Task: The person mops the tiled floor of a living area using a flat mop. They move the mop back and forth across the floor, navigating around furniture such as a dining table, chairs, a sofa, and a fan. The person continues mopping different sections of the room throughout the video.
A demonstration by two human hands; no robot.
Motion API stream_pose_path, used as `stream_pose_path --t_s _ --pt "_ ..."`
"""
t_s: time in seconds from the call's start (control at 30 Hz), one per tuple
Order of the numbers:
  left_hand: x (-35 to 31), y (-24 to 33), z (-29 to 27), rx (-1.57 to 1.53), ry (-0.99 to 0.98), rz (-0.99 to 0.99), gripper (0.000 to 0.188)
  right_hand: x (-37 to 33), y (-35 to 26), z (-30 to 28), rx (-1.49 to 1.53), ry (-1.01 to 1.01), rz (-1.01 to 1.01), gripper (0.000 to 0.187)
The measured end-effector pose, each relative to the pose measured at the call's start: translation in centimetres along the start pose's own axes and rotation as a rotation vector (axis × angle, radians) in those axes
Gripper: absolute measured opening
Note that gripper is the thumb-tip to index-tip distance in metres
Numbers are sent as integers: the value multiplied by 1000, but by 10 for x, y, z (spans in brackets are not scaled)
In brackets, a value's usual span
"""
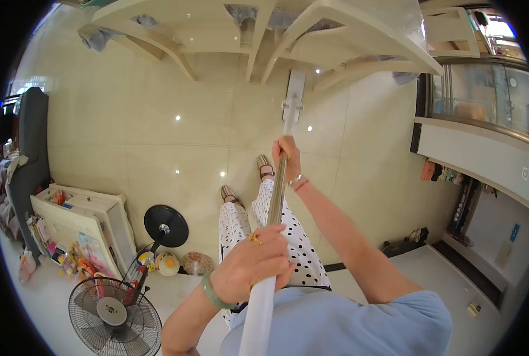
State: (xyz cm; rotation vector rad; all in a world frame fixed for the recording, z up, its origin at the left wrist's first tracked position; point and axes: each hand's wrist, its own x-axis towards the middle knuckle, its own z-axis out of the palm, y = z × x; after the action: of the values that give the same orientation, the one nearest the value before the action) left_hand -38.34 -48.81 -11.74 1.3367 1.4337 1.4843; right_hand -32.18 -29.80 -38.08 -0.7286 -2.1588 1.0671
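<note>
A long-handled flat mop [278,193] runs from beside my body toward the top of the view. Its narrow, pale rectangular head [296,86] lies on the tiled floor, with the far end close to the wooden chairs. My left hand [254,261], below a green bangle, is closed around the upper handle near my waist. Farther down, my right hand [287,153] wraps around the handle just above its white lower section. My feet stand on the floor to the left of the mop.
Cream wooden chairs [246,59] with curved legs line the far side. At left are a black standing fan [113,311], its round base [166,225], a cluttered white cabinet [98,207] and a dark grey upright panel [32,139]. A glass-fronted cabinet [484,92] stands at right.
</note>
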Motion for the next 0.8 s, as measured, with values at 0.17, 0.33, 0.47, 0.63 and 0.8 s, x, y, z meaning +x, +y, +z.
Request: stream_pose_path --t_s 0.17,0.33,0.47,0.63,0.8 --pt "61 -55 27 81 92 66 24 83 69 -10 17 -7 -108 19" --pt "101 -97 44 105 154 134 23 139 120 -17 -4 -38 -314 18" --pt "95 -115 45 17 288 116 24 146 132 -18 -63 -228 -244 19" --pt "30 -101 57 1 593 72 26 104 106 -7 -156 -585 -281 20" --pt "-56 -68 51 -38 699 -45 24 28 46 10 -241 -752 -189 16"
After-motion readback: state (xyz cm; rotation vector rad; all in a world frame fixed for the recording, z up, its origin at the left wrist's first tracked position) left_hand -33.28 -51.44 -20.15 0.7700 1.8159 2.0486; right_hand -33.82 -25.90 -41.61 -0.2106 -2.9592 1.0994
